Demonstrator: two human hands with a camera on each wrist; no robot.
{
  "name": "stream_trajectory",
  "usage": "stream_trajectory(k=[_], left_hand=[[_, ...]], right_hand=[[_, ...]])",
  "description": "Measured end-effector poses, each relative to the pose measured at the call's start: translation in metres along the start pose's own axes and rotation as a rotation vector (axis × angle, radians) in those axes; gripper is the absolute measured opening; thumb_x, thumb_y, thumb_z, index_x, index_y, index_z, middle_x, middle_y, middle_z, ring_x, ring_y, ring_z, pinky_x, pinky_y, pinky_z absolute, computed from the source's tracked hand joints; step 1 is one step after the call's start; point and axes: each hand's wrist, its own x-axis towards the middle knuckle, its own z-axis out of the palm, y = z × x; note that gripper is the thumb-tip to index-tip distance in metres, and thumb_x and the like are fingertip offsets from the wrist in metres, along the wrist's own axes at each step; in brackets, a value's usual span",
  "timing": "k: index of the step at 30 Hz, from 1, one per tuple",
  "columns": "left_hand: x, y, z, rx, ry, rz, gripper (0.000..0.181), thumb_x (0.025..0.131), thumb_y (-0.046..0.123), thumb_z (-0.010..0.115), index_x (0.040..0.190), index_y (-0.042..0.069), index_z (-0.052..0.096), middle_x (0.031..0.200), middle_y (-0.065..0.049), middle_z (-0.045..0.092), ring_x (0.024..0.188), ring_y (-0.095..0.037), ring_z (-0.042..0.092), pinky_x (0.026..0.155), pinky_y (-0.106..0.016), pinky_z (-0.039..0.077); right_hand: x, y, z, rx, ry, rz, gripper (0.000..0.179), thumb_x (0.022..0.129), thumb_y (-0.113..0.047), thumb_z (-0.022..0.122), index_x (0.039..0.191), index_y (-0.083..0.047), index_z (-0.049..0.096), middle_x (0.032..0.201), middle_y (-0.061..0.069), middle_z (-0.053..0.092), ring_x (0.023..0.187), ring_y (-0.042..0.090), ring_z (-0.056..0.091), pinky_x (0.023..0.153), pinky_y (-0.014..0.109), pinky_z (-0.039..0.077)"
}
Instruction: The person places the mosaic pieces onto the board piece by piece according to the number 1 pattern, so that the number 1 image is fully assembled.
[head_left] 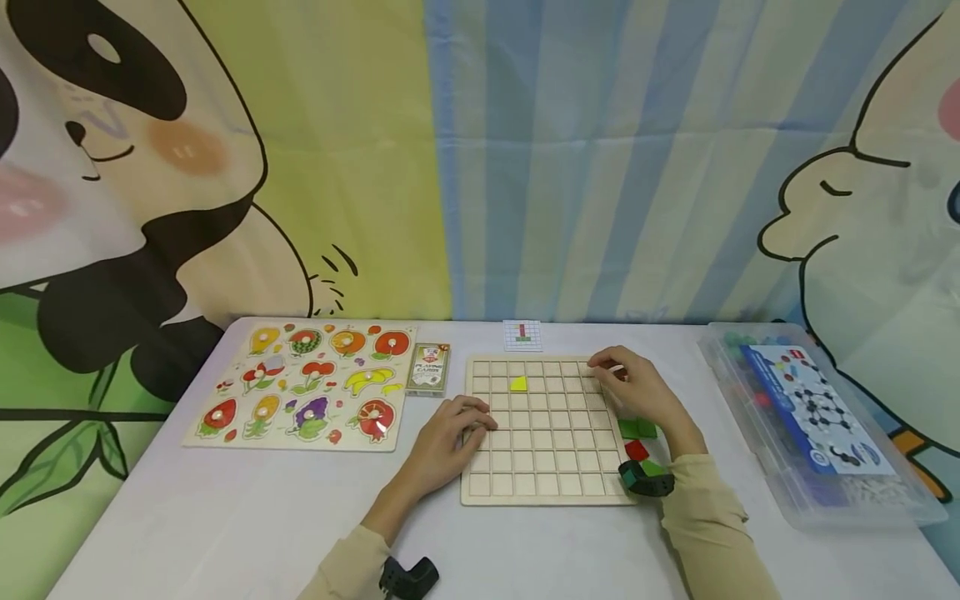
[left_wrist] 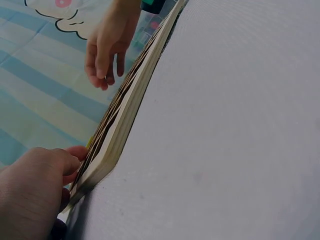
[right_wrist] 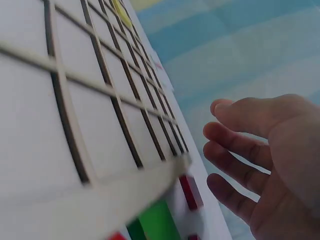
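Note:
A pale wooden grid board (head_left: 555,439) lies on the white table, one yellow piece (head_left: 518,383) in its upper left cells. My left hand (head_left: 452,433) rests at the board's left edge with relaxed fingers; in the left wrist view its fingertips (left_wrist: 75,152) lie along the rim at a corner. Over the board's far right corner hovers my right hand (head_left: 637,385), its fingers apart and slightly bent with nothing between them in the right wrist view. Green pieces (head_left: 637,428) and a red piece (head_left: 636,450) lie by the right edge, partly hidden by the right arm.
Left of the board are a fruit puzzle board (head_left: 300,383) and a playing card box (head_left: 428,369). A small pattern card (head_left: 522,336) lies behind the grid. A clear plastic case (head_left: 817,508) with a blue booklet (head_left: 821,408) stands at the right. A printed curtain (head_left: 570,167) hangs behind the table.

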Motion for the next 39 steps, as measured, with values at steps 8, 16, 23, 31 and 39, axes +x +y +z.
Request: stream_trajectory(k=[8,16,23,31,39], left_hand=[[-0.003,0.001,-0.003,-0.009,0.014,0.005,0.013,0.091,0.015,0.061,0.096,0.025,0.069,0.117,0.008,0.057,0.100,-0.008,0.049,0.079,-0.028,0.043],[-0.002,0.000,-0.005,-0.019,0.002,-0.016,0.015,0.091,0.015,0.060,0.097,0.026,0.069,0.118,0.008,0.057,0.100,-0.007,0.048,0.078,-0.027,0.042],[-0.001,-0.001,-0.004,-0.022,-0.002,-0.017,0.015,0.092,0.015,0.060,0.097,0.026,0.068,0.119,0.008,0.057,0.099,-0.007,0.048,0.077,-0.026,0.041],[-0.001,-0.002,-0.003,-0.035,-0.006,-0.009,0.015,0.092,0.016,0.060,0.097,0.027,0.068,0.119,0.010,0.056,0.100,-0.008,0.048,0.079,-0.027,0.042],[0.001,-0.002,-0.002,-0.031,-0.020,-0.030,0.016,0.092,0.015,0.059,0.096,0.028,0.068,0.119,0.012,0.056,0.100,-0.005,0.047,0.078,-0.026,0.041]], right_hand=[[-0.005,0.019,-0.015,-0.062,-0.020,0.137,0.026,0.095,-0.020,0.056,0.117,-0.008,0.057,0.117,0.014,0.059,0.104,0.033,0.058,0.085,0.046,0.047],[-0.005,0.022,-0.017,-0.059,-0.042,0.131,0.027,0.089,-0.016,0.064,0.114,-0.007,0.060,0.120,0.018,0.056,0.112,0.038,0.052,0.095,0.053,0.040],[-0.005,0.026,-0.013,-0.121,-0.028,0.103,0.025,0.088,-0.013,0.065,0.112,-0.006,0.062,0.108,0.017,0.057,0.093,0.028,0.051,0.082,0.043,0.041],[-0.006,0.026,-0.010,-0.155,0.060,0.107,0.032,0.089,-0.015,0.063,0.118,-0.001,0.059,0.098,0.016,0.054,0.084,0.023,0.050,0.075,0.036,0.042],[-0.009,0.026,-0.011,-0.149,0.058,0.133,0.024,0.090,-0.013,0.063,0.111,-0.003,0.062,0.099,0.015,0.056,0.084,0.024,0.055,0.072,0.033,0.043]])
